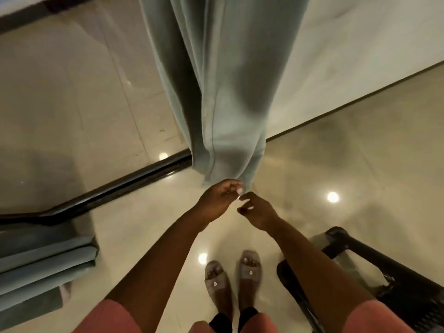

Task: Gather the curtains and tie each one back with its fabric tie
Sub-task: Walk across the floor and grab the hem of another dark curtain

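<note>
a grey-green curtain (223, 92) hangs gathered to the glossy floor (336, 152). the left hand (219, 198) touches its hem with curled fingers. the right hand (257, 210) hovers just beside it.

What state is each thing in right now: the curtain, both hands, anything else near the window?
Pale green fabric curtain: hanging, gathered into folds, no tie visible on it.
Left hand: fingers curled at the curtain's bottom edge, apparently pinching it.
Right hand: fingers curled, just below the hem; grip unclear.
Grey-green upholstered seat: standing at left, untouched.
Black metal-framed chair: standing at right, untouched.
</note>
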